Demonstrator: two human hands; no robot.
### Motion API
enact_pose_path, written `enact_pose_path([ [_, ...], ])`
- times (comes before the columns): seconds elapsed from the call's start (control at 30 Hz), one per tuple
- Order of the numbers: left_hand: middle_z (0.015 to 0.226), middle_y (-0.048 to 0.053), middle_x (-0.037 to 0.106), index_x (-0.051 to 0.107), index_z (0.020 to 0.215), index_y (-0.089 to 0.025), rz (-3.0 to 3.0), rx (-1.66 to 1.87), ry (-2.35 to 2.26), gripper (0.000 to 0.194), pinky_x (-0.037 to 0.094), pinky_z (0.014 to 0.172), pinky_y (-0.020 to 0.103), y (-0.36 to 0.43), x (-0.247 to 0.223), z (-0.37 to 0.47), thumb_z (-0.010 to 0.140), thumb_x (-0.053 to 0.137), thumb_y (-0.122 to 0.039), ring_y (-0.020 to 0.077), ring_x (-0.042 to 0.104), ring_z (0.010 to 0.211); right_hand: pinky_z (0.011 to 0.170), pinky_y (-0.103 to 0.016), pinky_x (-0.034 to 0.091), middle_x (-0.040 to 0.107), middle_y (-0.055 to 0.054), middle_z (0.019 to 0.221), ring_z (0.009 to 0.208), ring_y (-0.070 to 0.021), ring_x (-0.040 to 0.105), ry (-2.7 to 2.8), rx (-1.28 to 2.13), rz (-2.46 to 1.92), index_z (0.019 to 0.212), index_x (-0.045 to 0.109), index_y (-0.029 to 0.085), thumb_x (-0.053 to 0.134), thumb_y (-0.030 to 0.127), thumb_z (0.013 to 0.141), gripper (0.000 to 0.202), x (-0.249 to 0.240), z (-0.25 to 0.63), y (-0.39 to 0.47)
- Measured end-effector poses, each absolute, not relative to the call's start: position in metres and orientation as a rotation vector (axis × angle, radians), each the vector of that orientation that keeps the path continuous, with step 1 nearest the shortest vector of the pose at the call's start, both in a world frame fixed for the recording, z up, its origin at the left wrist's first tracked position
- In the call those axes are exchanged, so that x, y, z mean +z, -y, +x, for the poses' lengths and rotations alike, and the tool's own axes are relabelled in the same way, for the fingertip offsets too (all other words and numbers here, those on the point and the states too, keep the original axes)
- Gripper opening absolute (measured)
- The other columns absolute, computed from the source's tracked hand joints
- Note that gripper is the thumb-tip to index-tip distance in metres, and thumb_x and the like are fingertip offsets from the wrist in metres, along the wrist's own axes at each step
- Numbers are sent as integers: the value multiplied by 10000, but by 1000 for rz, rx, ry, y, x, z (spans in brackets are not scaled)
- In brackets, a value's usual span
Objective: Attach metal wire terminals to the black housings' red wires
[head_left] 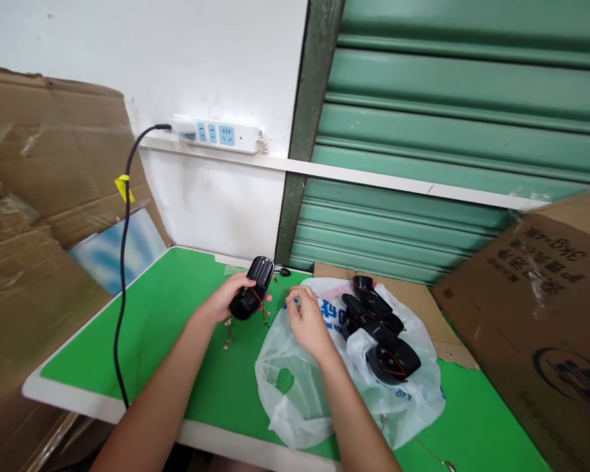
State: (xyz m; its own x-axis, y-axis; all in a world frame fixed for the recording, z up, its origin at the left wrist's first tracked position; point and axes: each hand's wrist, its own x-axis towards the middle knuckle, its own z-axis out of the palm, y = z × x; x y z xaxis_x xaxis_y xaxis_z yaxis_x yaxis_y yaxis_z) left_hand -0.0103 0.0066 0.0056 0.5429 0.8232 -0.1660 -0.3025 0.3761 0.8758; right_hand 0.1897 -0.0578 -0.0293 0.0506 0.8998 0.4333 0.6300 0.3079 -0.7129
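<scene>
My left hand (229, 295) is closed around a black plastic housing (256, 282) with a ribbed hollow at its top end. Thin red and black wires (263, 308) hang from the housing. To its right, my right hand (305, 314) pinches a thin reddish wire (279, 286) that runs toward the housing's upper end. Below the left hand, a few small metal pieces (227, 337) with wire lie on the green mat. Beside my right hand, several similar black housings (373, 321) with red wires lie on a white plastic bag (295, 387).
The green mat (142, 328) covers a white-edged table. A power strip (226, 134) is mounted on the wall, its black cable (124, 262) hanging down at left. Cardboard stands at left (44, 164) and a carton (535, 314) at right. A green shutter (447, 118) rises behind.
</scene>
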Motion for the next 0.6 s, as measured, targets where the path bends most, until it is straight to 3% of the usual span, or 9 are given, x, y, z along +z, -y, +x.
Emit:
enact_pose_path([
  [0.27,822,154,772,716,1144,-68,998,741,-666,483,560,562,292,-2,8,-4,716,659,-283,230,709,625,741,-321,505,639,-66,904,816,-186,619,1569,639,-1397,816,582,190,448,368,909,241,-32,193,56],
  [0.4,929,163,775,718,1148,-76,956,766,-666,485,589,606,320,-4,5,-5,703,646,-256,263,739,733,687,-324,556,658,-52,895,723,-177,684,1364,961,-1302,837,593,187,569,472,864,287,-27,192,57],
  [0.5,997,164,771,688,1213,-69,861,763,-600,550,592,621,328,-6,3,-5,694,594,-223,249,733,731,655,-331,582,682,-77,963,810,-218,715,1219,1126,-1200,868,607,189,643,534,822,350,-16,191,57],
  [0.6,1049,169,762,656,1257,-57,714,774,-482,621,587,610,321,-6,3,-1,670,529,-213,216,711,695,631,-312,573,679,-109,1090,930,-238,704,1102,1139,-1063,973,629,196,552,616,870,439,-4,190,59],
])
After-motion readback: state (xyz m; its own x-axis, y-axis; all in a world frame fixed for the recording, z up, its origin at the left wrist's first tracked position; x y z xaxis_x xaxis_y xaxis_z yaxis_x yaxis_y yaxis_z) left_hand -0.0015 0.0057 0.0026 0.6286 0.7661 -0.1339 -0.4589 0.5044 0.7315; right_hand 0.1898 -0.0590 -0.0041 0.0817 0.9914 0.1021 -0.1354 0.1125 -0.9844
